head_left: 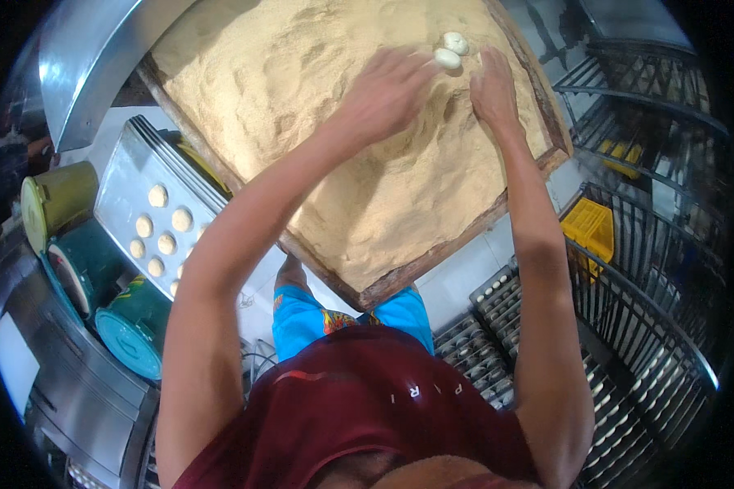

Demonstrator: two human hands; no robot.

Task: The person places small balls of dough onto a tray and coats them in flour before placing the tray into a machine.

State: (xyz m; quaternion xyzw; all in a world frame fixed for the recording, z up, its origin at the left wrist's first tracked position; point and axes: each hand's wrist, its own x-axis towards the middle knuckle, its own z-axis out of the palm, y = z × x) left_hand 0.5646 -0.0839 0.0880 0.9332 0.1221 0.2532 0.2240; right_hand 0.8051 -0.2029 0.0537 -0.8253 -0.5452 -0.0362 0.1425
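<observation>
Dough balls [455,42]: two, white and rounded, close together on the powder, toward the table's far right side, between the hands.
Table [432,259]: wooden-rimmed, one corner pointing at the person.
Powder [367,236]: pale tan, spread over the table in dents and ridges.
Rack [628,314]: dark metal bars, right of the table.
Metal tray [121,194]: left of the table, topmost of a stack, with round dough pieces [182,218] set apart on it.
Teal bin [129,336]: lidded, beyond the tray's near left edge.
Yellow crate [589,226]: beside the rack.
Left hand [390,91]: just left of the nearer ball; fingers outstretched and blurred, clasping nothing; contact with the ball cannot be told.
Right hand [494,88]: right of both balls; fingers extended, blurred, released.
</observation>
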